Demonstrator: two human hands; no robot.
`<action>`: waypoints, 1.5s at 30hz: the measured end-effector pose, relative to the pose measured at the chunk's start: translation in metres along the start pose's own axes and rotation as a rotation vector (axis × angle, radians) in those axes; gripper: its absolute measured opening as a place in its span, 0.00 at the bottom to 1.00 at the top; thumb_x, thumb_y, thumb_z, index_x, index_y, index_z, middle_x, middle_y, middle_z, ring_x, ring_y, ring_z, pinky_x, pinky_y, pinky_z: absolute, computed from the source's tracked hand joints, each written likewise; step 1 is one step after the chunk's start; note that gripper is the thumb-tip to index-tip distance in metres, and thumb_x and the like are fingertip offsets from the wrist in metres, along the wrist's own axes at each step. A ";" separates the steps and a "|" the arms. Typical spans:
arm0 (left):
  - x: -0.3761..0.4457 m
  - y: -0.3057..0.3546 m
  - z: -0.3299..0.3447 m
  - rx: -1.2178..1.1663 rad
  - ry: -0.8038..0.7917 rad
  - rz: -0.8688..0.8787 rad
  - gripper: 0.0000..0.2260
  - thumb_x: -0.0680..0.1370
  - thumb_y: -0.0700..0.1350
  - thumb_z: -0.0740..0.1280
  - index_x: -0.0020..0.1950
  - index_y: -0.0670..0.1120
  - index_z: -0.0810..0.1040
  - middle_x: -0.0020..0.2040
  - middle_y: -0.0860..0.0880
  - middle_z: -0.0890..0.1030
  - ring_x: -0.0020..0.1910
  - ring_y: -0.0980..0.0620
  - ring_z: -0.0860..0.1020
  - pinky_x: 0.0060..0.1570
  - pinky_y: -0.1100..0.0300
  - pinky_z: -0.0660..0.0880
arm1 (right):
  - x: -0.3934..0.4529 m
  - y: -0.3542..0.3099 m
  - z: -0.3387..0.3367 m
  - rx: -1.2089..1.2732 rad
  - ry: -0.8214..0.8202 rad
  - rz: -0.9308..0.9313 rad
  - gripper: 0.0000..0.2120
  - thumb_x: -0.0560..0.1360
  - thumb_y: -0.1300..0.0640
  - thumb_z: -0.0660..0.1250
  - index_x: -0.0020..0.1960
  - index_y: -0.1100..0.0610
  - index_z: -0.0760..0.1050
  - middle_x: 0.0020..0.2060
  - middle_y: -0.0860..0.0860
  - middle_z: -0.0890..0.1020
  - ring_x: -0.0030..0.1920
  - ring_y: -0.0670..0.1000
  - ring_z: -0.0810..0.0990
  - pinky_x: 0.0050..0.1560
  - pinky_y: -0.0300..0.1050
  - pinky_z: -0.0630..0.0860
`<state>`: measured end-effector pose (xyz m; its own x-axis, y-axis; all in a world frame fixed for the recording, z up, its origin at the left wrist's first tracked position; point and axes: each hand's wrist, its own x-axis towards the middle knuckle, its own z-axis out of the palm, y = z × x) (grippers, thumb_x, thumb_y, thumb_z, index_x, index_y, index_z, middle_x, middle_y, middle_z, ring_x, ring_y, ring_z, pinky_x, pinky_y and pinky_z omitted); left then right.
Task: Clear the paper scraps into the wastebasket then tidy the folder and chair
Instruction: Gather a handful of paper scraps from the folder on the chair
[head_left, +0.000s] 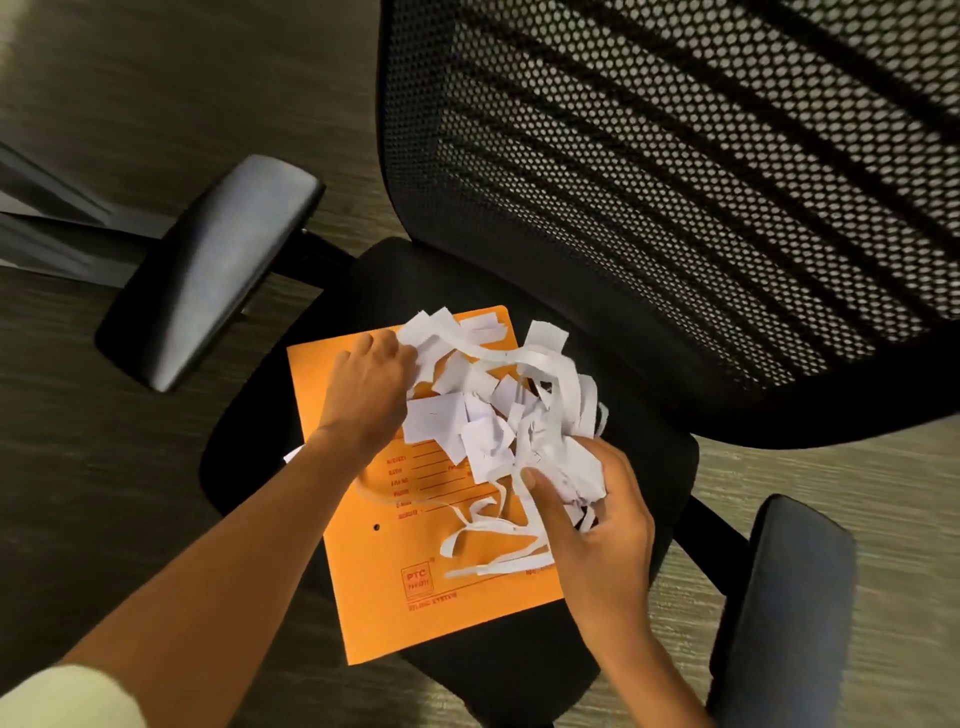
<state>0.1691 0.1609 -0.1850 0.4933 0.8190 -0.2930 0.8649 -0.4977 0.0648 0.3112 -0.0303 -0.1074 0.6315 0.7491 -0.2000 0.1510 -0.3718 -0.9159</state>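
Observation:
An orange folder (395, 587) with red print lies flat on the black seat of an office chair (644, 483). A loose heap of white paper scraps (498, 410), strips and torn squares, covers the folder's far half. My left hand (366, 389) presses into the heap's left edge, fingers curled into the scraps. On the heap's near right side, my right hand (597, 525) is closed around a bunch of scraps, thumb on top. Several long strips (488, 540) trail on the folder below it. No wastebasket is in view.
The chair's black mesh backrest (675, 197) rises right behind the heap. Padded armrests stand to the left (213, 270) and the lower right (789, 608). Wood-grain floor surrounds the chair, with dark metal legs of some furniture (52, 228) at the far left.

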 end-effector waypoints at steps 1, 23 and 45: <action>-0.003 0.000 -0.004 -0.027 0.013 -0.008 0.16 0.77 0.42 0.68 0.64 0.44 0.74 0.59 0.43 0.78 0.54 0.43 0.74 0.49 0.52 0.74 | 0.000 0.000 0.000 0.004 -0.001 0.008 0.20 0.71 0.53 0.74 0.60 0.49 0.74 0.56 0.47 0.79 0.59 0.49 0.80 0.53 0.52 0.81; -0.043 0.019 0.022 -0.142 -0.120 0.027 0.19 0.75 0.45 0.70 0.63 0.42 0.69 0.59 0.41 0.74 0.54 0.42 0.73 0.50 0.50 0.76 | -0.024 0.005 -0.008 0.091 0.015 0.068 0.19 0.69 0.55 0.76 0.57 0.42 0.75 0.54 0.47 0.82 0.57 0.51 0.81 0.52 0.55 0.81; -0.264 -0.078 -0.009 -1.161 0.164 -0.416 0.07 0.80 0.50 0.62 0.49 0.48 0.74 0.37 0.50 0.81 0.37 0.53 0.81 0.41 0.47 0.79 | -0.141 -0.072 0.106 0.036 -0.340 -0.182 0.19 0.68 0.45 0.72 0.58 0.43 0.75 0.55 0.41 0.80 0.59 0.48 0.79 0.55 0.53 0.79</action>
<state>-0.0275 -0.0137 -0.1043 0.0957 0.9214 -0.3766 0.4879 0.2863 0.8246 0.1312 -0.0510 -0.0504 0.3082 0.9422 -0.1314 0.2063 -0.2011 -0.9576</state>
